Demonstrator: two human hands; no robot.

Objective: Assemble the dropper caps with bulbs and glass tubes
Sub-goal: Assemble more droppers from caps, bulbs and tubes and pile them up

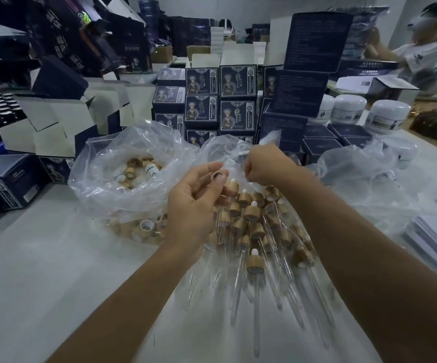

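**Hands over the dropper pile**

The finished droppers (254,260) lie in a pile on the white table (42,271). Their long, clear glass tubes point toward the person. Their round wooden caps sit at the far end. Above the pile, the left hand (196,203) pinches a wooden cap ring (218,178) with curled fingers. The right hand (264,166) is curled tight at a crinkly plastic bag (123,163) past the pile; what it holds is hidden.

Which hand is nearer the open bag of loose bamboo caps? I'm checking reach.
Left. The left hand sits right beside the bag of loose bamboo caps; the right hand is farther right.
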